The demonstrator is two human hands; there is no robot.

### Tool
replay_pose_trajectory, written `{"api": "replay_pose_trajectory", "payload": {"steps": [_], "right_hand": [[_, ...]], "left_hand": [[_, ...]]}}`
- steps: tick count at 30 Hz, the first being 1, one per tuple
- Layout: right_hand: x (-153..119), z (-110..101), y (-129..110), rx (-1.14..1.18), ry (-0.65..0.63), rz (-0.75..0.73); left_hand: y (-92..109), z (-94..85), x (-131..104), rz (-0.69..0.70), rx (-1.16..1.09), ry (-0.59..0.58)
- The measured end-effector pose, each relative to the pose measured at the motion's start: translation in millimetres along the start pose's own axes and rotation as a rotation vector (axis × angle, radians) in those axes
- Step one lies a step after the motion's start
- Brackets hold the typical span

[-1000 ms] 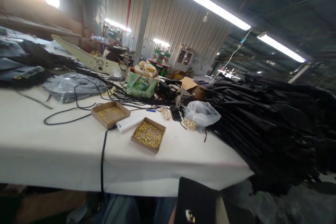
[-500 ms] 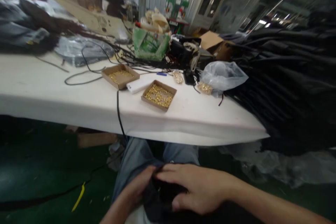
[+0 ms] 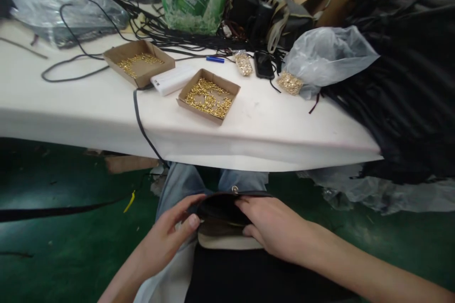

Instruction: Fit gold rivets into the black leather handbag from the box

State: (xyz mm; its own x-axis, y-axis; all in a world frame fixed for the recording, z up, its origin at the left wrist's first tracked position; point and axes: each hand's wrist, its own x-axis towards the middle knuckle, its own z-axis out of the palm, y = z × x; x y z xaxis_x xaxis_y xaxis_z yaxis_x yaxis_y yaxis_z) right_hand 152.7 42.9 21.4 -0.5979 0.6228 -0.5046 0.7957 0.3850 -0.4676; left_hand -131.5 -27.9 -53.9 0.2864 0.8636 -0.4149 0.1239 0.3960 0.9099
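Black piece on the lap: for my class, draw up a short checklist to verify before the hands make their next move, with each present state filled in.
1. Left hand at the left side of the black piece's opening: ok.
2. Right hand gripping firmly: cannot tell; its fingers are partly hidden at the opening.
3. Opening spread enough to show the dark inside: ok.
4. Metal fitting visible at the far rim: ok.
5. Nearer cardboard box flat on the table, gold pieces inside: ok.
6. Table's front edge free of hanging cords: not ok; a black cord hangs over it.
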Motion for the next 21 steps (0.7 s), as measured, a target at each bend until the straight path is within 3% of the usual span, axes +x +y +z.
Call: {"api": "replay_pose_trajectory", "payload": {"steps": [4,7,11,14,18,21], "right_hand": [[12,18,-3,-0.235,-0.043,0.008],[15,15,-5,-0.329,-0.096,-0.059],[7,-2,1,-0.213,-0.076,-0.047],[1,-14,6,-0.141,-0.082,-0.042],[3,-28,7,-0.11,-0.157,-0.048],[8,-40,6,0.003,-0.217,-0.135]], "left_hand": [[3,18.3,-3,0.013,0.017,0.117],[4,24.1,-10,0.047,0.11,0.13],[0,25.8,-17,0.047,0.186,0.128],[-4,28.6,-14,0.045,0.101,0.197],[-5,31.9,-8,0.02,0.03,0.251],[-3,30.0,-8,0.041,0.083,0.255]]}}
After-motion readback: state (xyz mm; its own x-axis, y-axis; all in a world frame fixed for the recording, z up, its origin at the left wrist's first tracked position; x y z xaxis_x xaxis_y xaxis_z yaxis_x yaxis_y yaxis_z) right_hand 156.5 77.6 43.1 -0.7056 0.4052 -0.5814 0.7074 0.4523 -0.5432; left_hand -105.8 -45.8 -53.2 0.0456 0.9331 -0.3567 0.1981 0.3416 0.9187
